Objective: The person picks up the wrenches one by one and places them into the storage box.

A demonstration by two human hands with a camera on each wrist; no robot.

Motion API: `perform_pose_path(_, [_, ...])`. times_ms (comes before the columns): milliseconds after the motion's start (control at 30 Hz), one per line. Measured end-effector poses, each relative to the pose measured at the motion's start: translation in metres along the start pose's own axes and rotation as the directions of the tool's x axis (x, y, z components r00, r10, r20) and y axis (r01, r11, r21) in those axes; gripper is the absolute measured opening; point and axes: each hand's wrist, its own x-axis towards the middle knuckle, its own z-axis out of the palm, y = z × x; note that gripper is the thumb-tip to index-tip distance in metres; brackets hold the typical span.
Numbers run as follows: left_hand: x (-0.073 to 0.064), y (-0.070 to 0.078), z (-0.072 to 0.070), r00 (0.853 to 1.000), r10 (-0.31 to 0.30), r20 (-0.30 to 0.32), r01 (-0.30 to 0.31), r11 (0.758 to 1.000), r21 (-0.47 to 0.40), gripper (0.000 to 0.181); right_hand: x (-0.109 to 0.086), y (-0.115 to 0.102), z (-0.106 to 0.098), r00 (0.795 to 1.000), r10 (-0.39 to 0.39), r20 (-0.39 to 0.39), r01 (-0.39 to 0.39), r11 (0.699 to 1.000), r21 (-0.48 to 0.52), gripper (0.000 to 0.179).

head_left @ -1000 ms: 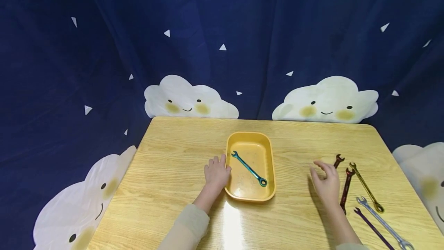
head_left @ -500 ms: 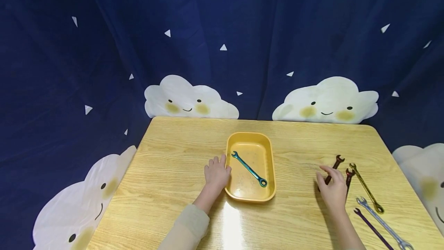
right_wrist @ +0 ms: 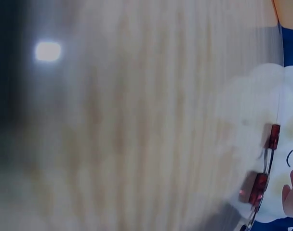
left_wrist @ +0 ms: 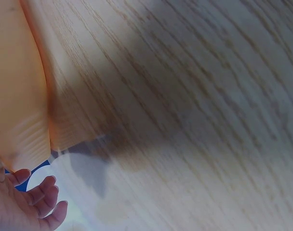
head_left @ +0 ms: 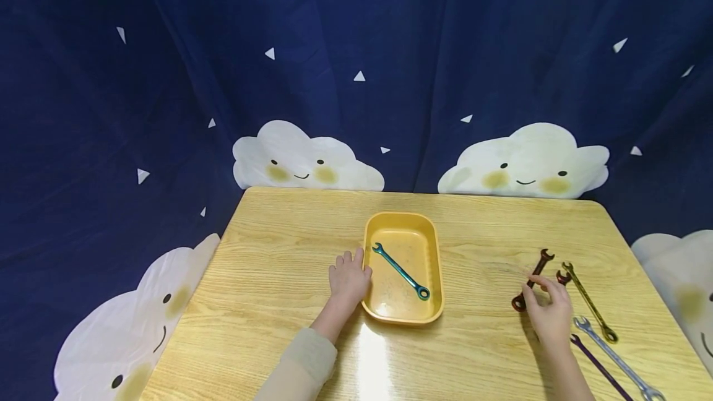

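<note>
The right hand (head_left: 550,314) hid most of one red wrench (head_left: 564,278); the head view's bottom edge cut off a purple wrench (head_left: 601,366).

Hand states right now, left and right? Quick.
Left hand: open, fingers at the side of the tray.
Right hand: open, loosely curved over the dark red wrench; no grip visible.
</note>
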Motion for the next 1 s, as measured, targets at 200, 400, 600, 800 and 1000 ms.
perform_pose_path(200, [-0.001, 0.001, -0.001, 1.000, 0.006, -0.023, -0.006, 1.000, 0.004, 0.033, 0.000, 0.007, -0.011, 1.000, 0.001, 0.009, -0.002, 1.000, 0.029, 0.023])
perform_pose_path(400, [-0.001, 0.000, -0.002, 1.000, 0.005, -0.014, -0.005, 1.000, 0.001, 0.033, 0.001, 0.018, -0.016, 0.999, -0.038, -0.026, 0.038, 0.999, -0.011, 0.025])
perform_pose_path(600, [-0.001, 0.001, -0.001, 1.000, 0.004, -0.014, -0.004, 1.000, -0.008, 0.034, 0.001, 0.024, -0.022, 1.000, 0.022, 0.005, -0.022, 1.000, -0.017, 0.024])
perform_pose_path(800, [-0.001, 0.001, 0.000, 1.000, 0.006, -0.006, -0.006, 1.000, -0.008, 0.031, -0.001, 0.034, -0.029, 0.999, 0.037, 0.020, -0.038, 0.999, 0.006, 0.026])
perform_pose_path(1000, [-0.001, 0.001, -0.002, 1.000, 0.004, -0.006, -0.004, 1.000, -0.017, 0.030, -0.002, 0.041, -0.038, 0.999, -0.008, 0.045, 0.010, 0.999, -0.033, 0.028])
